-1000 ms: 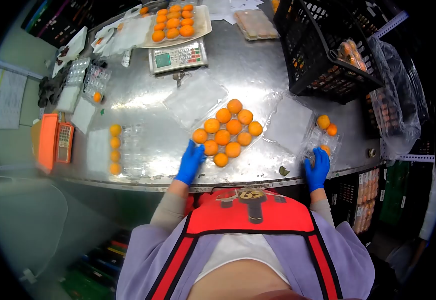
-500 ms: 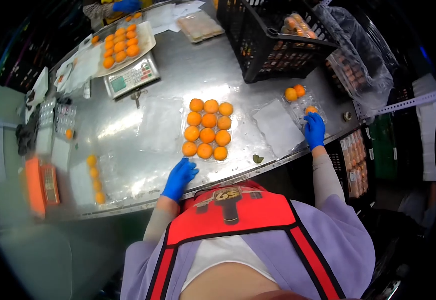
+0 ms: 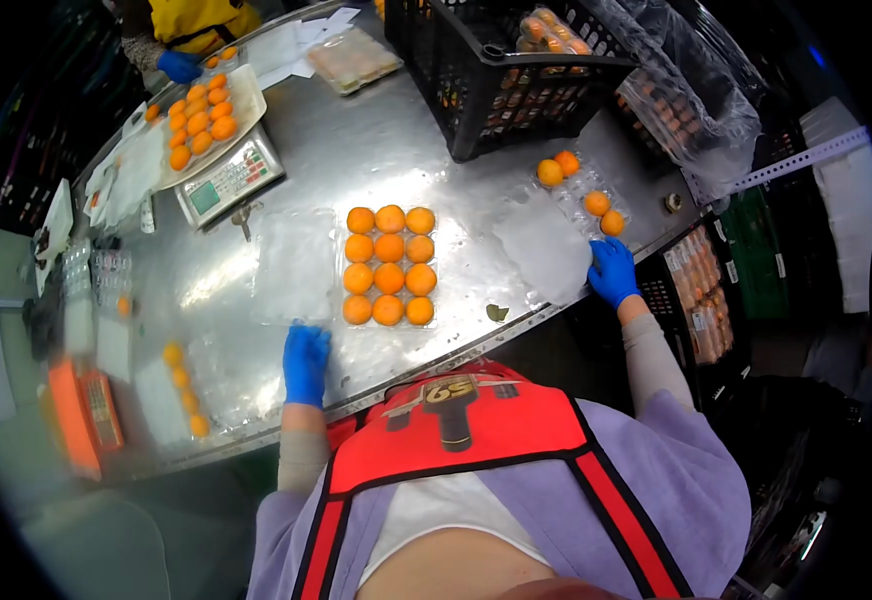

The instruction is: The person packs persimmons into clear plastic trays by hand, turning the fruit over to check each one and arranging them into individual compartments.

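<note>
My left hand [image 3: 306, 365], in a blue glove, is at the table's front edge. Its fingers stretch toward the lower edge of a clear plastic lid [image 3: 296, 268]; whether they touch it I cannot tell. Joined to that lid's right side, a clear tray [image 3: 404, 325] is filled with oranges [image 3: 388, 248] in rows. My right hand [image 3: 613, 272], also blue-gloved, is low at the right with fingers extended and no orange in it. Just above it, several oranges [image 3: 597, 203] sit in another clear tray [image 3: 586, 180]. A white pad [image 3: 548, 248] lies left of that hand.
A black crate [image 3: 516, 110] with packed fruit stands at the back. At the back left, a scale [image 3: 228, 180] bears more oranges, near a co-worker's gloved hand [image 3: 178, 67]. Keys [image 3: 246, 218], a leaf [image 3: 497, 313] and an orange device [image 3: 81, 420] lie on the table.
My right hand has drawn back from the oranges in the right tray, leaving them uncovered. My left hand has moved left, away from the full tray toward its lid. The view has shifted slightly.
</note>
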The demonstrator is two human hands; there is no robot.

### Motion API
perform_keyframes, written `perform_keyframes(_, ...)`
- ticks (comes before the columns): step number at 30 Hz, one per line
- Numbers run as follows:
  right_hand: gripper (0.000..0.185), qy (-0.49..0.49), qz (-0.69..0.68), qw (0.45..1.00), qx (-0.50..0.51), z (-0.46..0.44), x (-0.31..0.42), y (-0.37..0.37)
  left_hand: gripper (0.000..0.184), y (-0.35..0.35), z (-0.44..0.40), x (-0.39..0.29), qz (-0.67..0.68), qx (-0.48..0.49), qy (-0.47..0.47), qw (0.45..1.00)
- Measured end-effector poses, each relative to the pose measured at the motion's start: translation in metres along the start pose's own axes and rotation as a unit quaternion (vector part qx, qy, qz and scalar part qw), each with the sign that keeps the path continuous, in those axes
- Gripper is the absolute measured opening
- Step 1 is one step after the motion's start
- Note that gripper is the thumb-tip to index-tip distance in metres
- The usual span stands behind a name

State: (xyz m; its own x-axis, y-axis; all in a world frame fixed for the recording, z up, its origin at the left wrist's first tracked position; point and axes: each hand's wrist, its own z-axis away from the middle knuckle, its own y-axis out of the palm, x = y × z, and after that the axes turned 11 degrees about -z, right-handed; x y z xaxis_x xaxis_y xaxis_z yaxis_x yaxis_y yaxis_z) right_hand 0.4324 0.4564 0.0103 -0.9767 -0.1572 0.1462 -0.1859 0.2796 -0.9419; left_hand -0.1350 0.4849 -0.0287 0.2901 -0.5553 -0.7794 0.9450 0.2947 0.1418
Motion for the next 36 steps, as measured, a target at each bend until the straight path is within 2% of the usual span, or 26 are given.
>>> perform_keyframes(2, 0.041, -0.017, -0.015, 0.999, 0.031, -0.010, 0.002, -0.014, 0.022, -0.019, -0.025, 0.019, -0.105, 0.032, 0.118, 0.987)
perform_keyframes(3, 0.045, -0.032, -0.034, 0.997, 0.064, -0.013, 0.005, -0.015, 0.022, -0.022, -0.028, 0.019, -0.108, 0.030, 0.116, 0.987)
perform_keyframes(4, 0.051, -0.008, -0.021, 0.989, 0.149, -0.019, -0.003, -0.005, 0.015, -0.024, -0.033, 0.018, -0.114, 0.034, 0.133, 0.984)
perform_keyframes(5, 0.051, -0.012, -0.026, 0.988, 0.149, -0.020, -0.001, -0.001, 0.012, -0.028, -0.036, 0.017, -0.117, 0.028, 0.143, 0.982)
perform_keyframes(6, 0.051, 0.004, 0.005, 0.977, 0.214, -0.027, 0.006, 0.001, 0.008, -0.030, -0.036, 0.012, -0.119, 0.022, 0.153, 0.981)
perform_keyframes(7, 0.051, 0.019, 0.040, 0.960, 0.276, -0.035, 0.011, 0.002, 0.018, -0.020, -0.028, 0.002, -0.034, 0.004, 0.100, 0.994)
perform_keyframes(8, 0.048, -0.021, 0.059, 0.968, 0.242, -0.033, 0.017, 0.000, 0.028, -0.014, -0.024, -0.005, 0.053, -0.010, 0.046, 0.997)
perform_keyframes(13, 0.051, -0.008, 0.130, 0.957, 0.258, -0.022, 0.037, 0.000, 0.027, -0.009, -0.028, -0.011, 0.072, -0.008, 0.023, 0.997)
perform_keyframes(15, 0.052, 0.063, 0.149, 0.947, 0.278, -0.024, 0.040, 0.010, 0.026, -0.005, -0.028, -0.016, 0.073, 0.004, 0.037, 0.997)
perform_keyframes(16, 0.046, 0.124, 0.135, 0.937, 0.296, -0.031, 0.045, 0.010, 0.026, 0.000, -0.025, -0.021, 0.066, -0.003, 0.040, 0.997)
perform_keyframes(17, 0.046, 0.117, 0.132, 0.939, 0.296, -0.035, 0.042, 0.018, 0.026, 0.006, -0.022, -0.027, 0.057, -0.008, 0.041, 0.997)
perform_keyframes(18, 0.044, 0.167, 0.126, 0.939, 0.274, -0.036, 0.029, 0.028, 0.027, 0.014, -0.016, -0.038, 0.043, -0.040, 0.026, 0.998)
perform_keyframes(20, 0.040, 0.255, 0.123, 0.931, 0.231, -0.041, 0.006, 0.041, 0.029, 0.017, -0.023, -0.039, 0.031, -0.025, 0.035, 0.999)
perform_keyframes(24, 0.042, 0.283, 0.115, 0.925, 0.226, -0.078, 0.051, -0.022, 0.031, 0.024, -0.038, -0.042, 0.000, 0.045, 0.062, 0.997)
perform_keyframes(25, 0.042, 0.285, 0.117, 0.924, 0.227, -0.074, 0.044, -0.017, 0.031, 0.029, -0.036, -0.046, 0.000, 0.047, 0.059, 0.997)
perform_keyframes(27, 0.046, 0.124, 0.017, 0.987, 0.098, -0.060, 0.028, 0.012, 0.033, 0.044, -0.034, -0.055, 0.021, 0.061, 0.056, 0.996)
perform_keyframes(31, 0.044, 0.135, -0.020, 0.986, 0.100, -0.063, 0.035, 0.043, 0.037, 0.070, -0.050, -0.057, 0.053, 0.088, 0.081, 0.991)
perform_keyframes(33, 0.046, 0.160, 0.001, 0.984, 0.081, -0.074, 0.030, 0.052, 0.050, 0.080, -0.063, -0.047, -0.073, 0.064, 0.071, 0.993)
perform_keyframes(35, 0.049, 0.229, 0.058, 0.967, 0.099, -0.088, 0.037, 0.039, 0.074, 0.093, -0.048, -0.049, -0.135, 0.071, 0.025, 0.988)
perform_keyframes(36, 0.055, 0.233, 0.082, 0.963, 0.103, -0.090, 0.033, 0.040, 0.077, 0.097, -0.043, -0.046, -0.147, 0.072, 0.016, 0.986)
